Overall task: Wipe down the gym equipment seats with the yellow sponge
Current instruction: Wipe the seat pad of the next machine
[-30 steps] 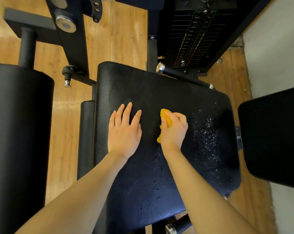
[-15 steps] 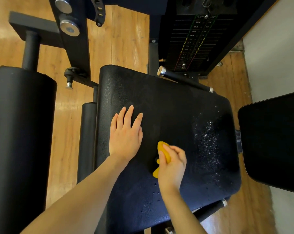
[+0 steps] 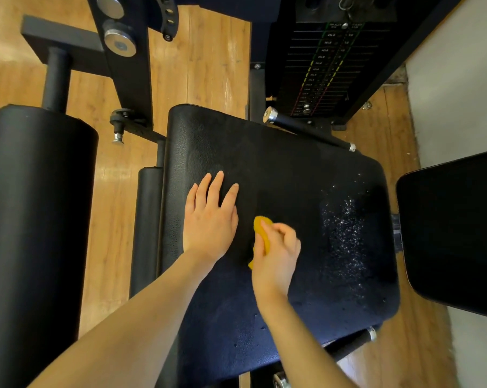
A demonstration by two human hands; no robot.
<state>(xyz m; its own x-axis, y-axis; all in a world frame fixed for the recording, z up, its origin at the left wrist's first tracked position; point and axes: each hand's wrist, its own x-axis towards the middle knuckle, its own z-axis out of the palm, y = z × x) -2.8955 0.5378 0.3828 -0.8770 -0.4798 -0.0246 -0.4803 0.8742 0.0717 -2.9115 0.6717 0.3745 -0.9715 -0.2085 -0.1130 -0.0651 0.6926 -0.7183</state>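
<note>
The yellow sponge [image 3: 260, 236] sits just right of the frame's center, folded and mostly hidden inside the right hand [image 3: 278, 253] that grips it against the seat [image 3: 278, 169]. The seat is a broad black textured pad filling the middle of the frame, tilted slightly clockwise. White wet specks glisten across its right part.

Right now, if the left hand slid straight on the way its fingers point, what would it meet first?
Only bare seat: the left hand lies flat, fingers pointing to the far edge. Past that edge is floor; the chrome-tipped bar lies off to the right, probably outside that line.
</note>
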